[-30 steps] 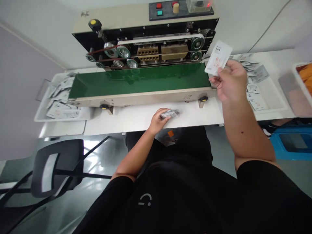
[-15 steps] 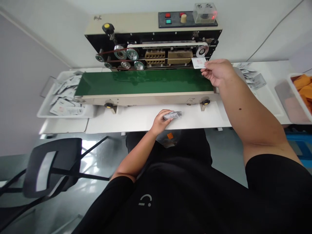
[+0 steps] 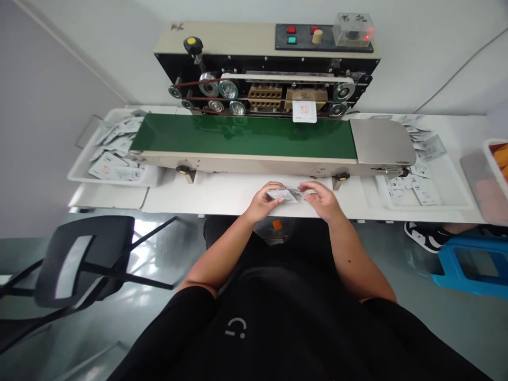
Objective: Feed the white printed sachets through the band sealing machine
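My left hand (image 3: pixel 262 202) is closed round a small stack of white printed packets (image 3: pixel 284 196), held just above the table's front edge. At the right end of the stack is my right hand (image 3: pixel 322 201), its thumb and fingers apart; blur hides whether the fingertips touch a packet. Ahead stands a band sealing machine (image 3: pixel 262 63) with a green conveyor belt (image 3: pixel 238 137). One white packet (image 3: pixel 304 111) hangs upright from the machine's band, over the belt's back edge, with neither hand on it.
A white tray (image 3: pixel 153 177) heaped with packets stands at the left, another tray (image 3: pixel 456 201) with packets at the right. Beyond it is a bin (image 3: pixel 482 180) with orange things. A black chair (image 3: pixel 91 259), a blue stool (image 3: pixel 472 270) and another person's shoe (image 3: pixel 423 236) are below.
My right hand has let go of a packet at the machine's right end and come back beside my left hand. That packet now hangs in the band, farther left. The view has shifted slightly.
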`<state>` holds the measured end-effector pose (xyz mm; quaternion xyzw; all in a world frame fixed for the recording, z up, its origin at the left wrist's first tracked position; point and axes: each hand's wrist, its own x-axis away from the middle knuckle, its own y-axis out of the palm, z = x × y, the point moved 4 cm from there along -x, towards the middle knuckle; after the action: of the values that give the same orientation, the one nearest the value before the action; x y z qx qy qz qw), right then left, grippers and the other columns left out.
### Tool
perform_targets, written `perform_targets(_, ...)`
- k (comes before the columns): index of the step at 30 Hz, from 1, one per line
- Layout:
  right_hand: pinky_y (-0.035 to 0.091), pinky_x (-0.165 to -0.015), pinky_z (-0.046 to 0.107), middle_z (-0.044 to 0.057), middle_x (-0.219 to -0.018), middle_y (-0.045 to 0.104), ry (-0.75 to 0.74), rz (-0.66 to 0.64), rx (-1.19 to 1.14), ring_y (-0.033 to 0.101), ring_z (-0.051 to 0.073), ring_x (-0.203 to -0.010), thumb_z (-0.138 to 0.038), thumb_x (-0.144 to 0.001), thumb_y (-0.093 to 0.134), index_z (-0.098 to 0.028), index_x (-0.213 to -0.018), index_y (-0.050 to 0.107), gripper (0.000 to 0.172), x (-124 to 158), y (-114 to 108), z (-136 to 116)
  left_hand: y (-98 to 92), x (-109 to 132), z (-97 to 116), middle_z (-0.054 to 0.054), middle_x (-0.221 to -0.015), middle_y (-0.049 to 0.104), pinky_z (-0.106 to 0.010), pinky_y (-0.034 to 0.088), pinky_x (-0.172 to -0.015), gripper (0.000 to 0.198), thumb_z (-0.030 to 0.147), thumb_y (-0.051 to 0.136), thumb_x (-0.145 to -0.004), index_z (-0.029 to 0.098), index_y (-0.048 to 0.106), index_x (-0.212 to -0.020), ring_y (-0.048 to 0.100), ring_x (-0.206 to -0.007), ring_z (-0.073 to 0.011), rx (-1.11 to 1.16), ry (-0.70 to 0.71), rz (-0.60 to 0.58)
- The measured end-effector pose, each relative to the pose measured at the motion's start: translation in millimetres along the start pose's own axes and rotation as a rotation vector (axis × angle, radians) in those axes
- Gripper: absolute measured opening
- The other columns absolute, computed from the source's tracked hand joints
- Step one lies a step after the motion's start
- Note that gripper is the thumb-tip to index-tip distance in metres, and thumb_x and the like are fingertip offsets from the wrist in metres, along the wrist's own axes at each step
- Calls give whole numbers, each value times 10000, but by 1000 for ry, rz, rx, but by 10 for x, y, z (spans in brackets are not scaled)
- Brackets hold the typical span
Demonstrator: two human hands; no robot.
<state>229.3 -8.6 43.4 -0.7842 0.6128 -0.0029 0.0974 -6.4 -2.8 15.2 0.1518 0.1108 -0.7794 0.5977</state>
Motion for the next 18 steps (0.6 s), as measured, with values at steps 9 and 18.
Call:
perform_targets(9, 611, -965, 361, 102, -1183, 761, 174, -204, -122, 743, 230, -1053, -525, -902, 804, -210, -1239, 782, 462, -14, 146, 483, 40, -49, -18, -115, -1210, 709, -400, 572, -1019, 319, 399, 833, -905, 221, 721, -1146, 703, -1169, -234, 87, -69, -141)
perform_targets(18, 595, -878, 328, 87, -996, 760, 150, -110, -247, 729, 199, -916, -539, -876, 835, -179, -960, 781, 374, -48, 29, 482, 75, -30, -82, -136, -1245, 757, -365, 569, -989, 390, 342, 919, -818, 182, 741, -1126, 736, -1154, -242, 251, -218, -142)
